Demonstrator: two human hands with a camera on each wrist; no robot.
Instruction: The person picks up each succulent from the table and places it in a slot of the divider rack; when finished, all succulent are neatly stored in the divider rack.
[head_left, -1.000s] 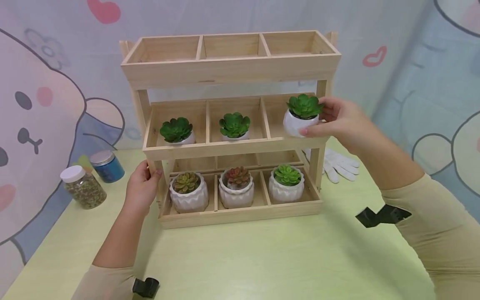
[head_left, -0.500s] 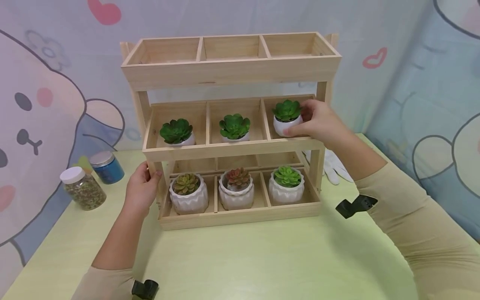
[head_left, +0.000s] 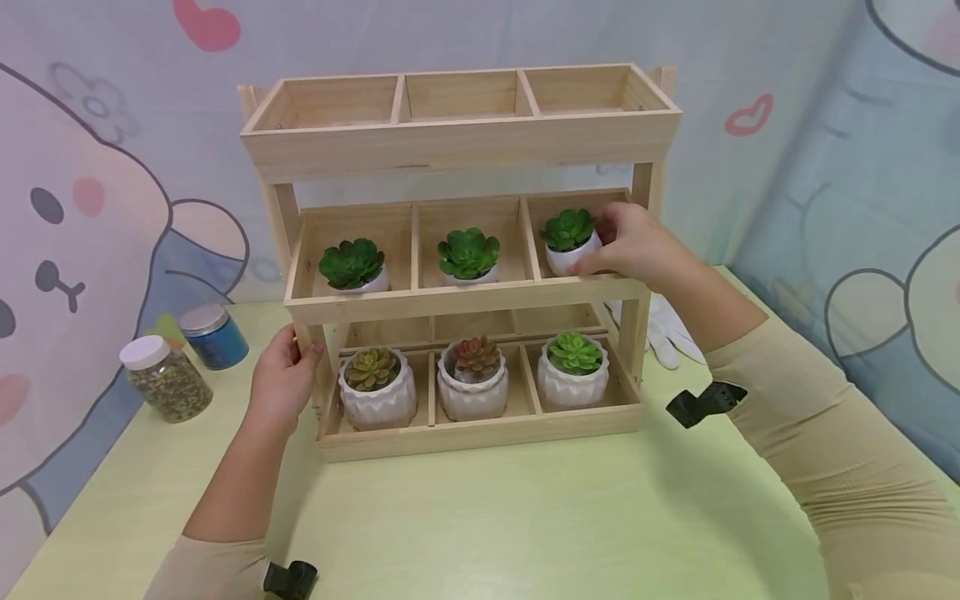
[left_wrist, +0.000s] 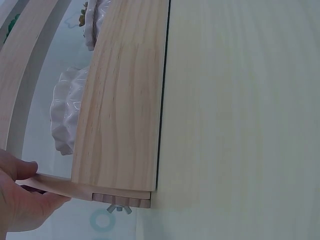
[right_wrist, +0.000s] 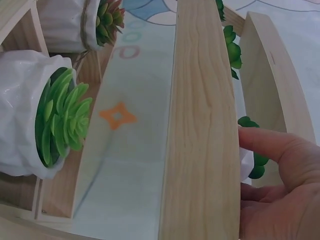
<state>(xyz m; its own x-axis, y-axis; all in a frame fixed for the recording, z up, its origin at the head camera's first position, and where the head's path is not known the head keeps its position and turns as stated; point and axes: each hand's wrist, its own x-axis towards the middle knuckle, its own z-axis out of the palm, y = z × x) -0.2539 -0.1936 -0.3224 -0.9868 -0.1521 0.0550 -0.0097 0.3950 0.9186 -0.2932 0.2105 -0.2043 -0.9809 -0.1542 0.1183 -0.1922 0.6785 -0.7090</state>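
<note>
A three-tier wooden plant stand (head_left: 465, 148) stands on the table. My right hand (head_left: 637, 243) pinches the white pot of a green succulent (head_left: 568, 236) from its right side. That pot tilts a little to the left within the middle tier's right compartment; in the right wrist view a front board (right_wrist: 202, 125) hides most of it. With my left hand (head_left: 283, 375) I grip the stand's left upright, thumb in front, as the left wrist view also shows. Two more green succulents (head_left: 352, 265) sit in the middle tier's left and centre compartments.
Three white-potted succulents, among them a reddish one (head_left: 474, 379), fill the bottom tier. A jar of gravel (head_left: 171, 383) and a blue jar (head_left: 215, 337) stand at the left. White gloves (head_left: 663, 329) lie behind the stand's right side. A patterned curtain (head_left: 465, 33) hangs behind.
My right hand has carried the succulent left and down, from over the tier's right front edge into its right compartment. The left hand has stayed on the upright.
</note>
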